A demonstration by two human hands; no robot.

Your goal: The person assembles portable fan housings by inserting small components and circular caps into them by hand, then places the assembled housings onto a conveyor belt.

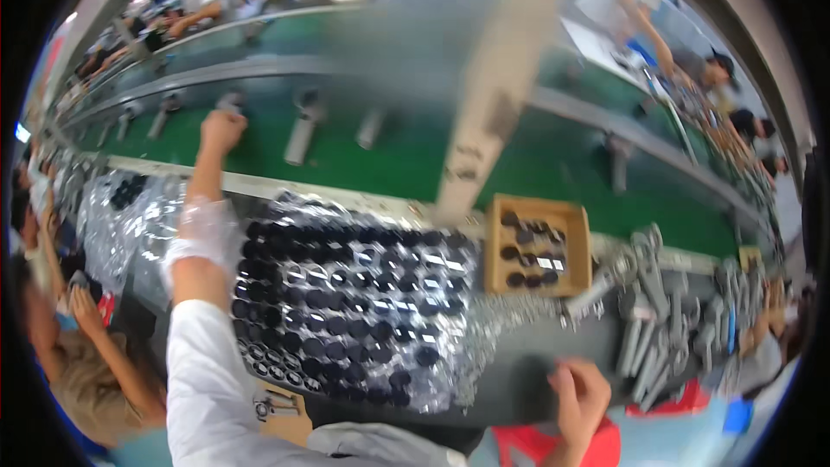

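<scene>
Both hands show on my feed, well apart. Stretched forward over the green belt (415, 166), the left hand (225, 129) has its fingers curled in, right at a grey metal part (231, 101) that shows just beyond the fingertips; with the blur, I can't tell whether it grips or only touches it. A grey part with a long handle (301, 134) lies on the belt to its right. I see the right hand (581, 398) half open, fingers loosely bent, near the dark table's (519, 367) close edge, nothing visible in it. Between the arms I have rows of black discs (319, 299) on clear plastic, then a cardboard box (494, 251) holding more discs, and farther right piled grey parts (635, 342).
</scene>
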